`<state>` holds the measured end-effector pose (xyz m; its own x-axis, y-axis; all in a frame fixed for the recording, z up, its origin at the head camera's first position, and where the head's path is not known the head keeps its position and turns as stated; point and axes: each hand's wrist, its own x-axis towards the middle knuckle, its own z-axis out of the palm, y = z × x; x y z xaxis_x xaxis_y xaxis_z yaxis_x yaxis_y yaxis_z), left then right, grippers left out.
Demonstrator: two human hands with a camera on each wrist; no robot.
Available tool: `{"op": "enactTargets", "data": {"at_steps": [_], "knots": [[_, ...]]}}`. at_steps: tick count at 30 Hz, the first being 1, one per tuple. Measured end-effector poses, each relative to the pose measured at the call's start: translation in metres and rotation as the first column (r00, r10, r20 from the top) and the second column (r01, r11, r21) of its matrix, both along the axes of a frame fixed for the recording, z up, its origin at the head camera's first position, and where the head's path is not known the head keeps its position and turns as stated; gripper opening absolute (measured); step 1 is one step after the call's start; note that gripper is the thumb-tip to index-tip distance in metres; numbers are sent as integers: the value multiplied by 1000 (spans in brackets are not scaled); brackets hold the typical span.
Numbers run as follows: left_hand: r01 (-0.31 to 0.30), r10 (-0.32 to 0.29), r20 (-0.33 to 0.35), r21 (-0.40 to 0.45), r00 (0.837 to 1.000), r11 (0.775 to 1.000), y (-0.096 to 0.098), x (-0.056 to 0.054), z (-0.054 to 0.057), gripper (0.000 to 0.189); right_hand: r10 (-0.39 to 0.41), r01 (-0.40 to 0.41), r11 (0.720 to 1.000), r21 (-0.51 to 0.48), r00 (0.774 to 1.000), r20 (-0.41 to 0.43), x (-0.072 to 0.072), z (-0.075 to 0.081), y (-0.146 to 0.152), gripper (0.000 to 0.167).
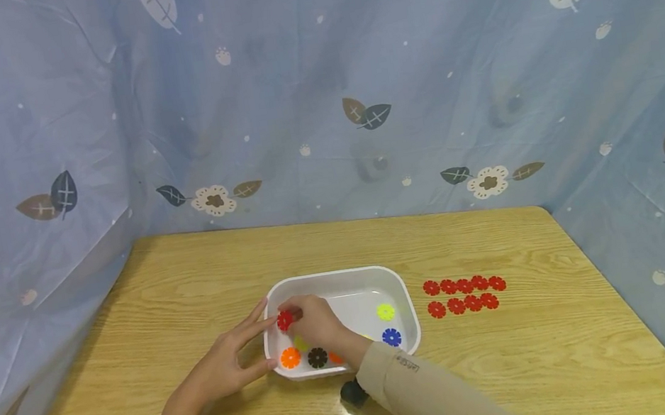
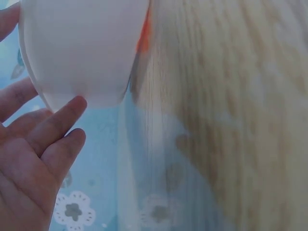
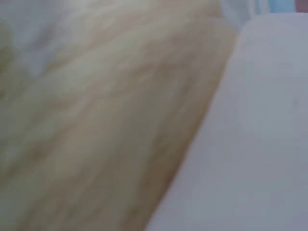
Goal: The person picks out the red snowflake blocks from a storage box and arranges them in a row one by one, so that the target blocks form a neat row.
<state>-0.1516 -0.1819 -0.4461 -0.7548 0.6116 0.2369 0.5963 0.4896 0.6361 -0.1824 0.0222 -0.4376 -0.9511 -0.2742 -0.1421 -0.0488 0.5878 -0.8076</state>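
A white plastic tray (image 1: 344,283) stands on the table, with notched plastic discs in several colours inside. My right hand (image 1: 316,321) reaches into its left part and pinches a red notched disc (image 1: 284,321) at the left wall. Fingers spread and fairly straight, my left hand (image 1: 222,366) touches the tray's left end from outside. In the left wrist view the fingertips (image 2: 77,103) lie along the outer wall of the tray (image 2: 82,53). The right wrist view has only the tray's white side (image 3: 250,125), without the hand.
Two rows of red discs (image 1: 463,286) lie right of the tray. Inside it are an orange disc (image 1: 290,357), a black disc (image 1: 318,357), a blue disc (image 1: 391,337) and a yellow-green disc (image 1: 385,311). A patterned blue cloth (image 1: 326,165) surrounds the wooden table (image 1: 549,318).
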Motion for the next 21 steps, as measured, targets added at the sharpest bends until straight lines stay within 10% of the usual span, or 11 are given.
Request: {"op": "enactTargets", "data": {"at_steps": [13, 21], "knots": [[-9, 9, 9, -5, 1000, 1000, -1, -1, 2, 61, -88, 128, 912, -389, 989, 119, -1, 24, 34, 38], [-8, 8, 21, 4, 1000, 1000, 0, -1, 0, 61, -163, 191, 874, -447, 981, 102, 6, 38, 80, 39]]}}
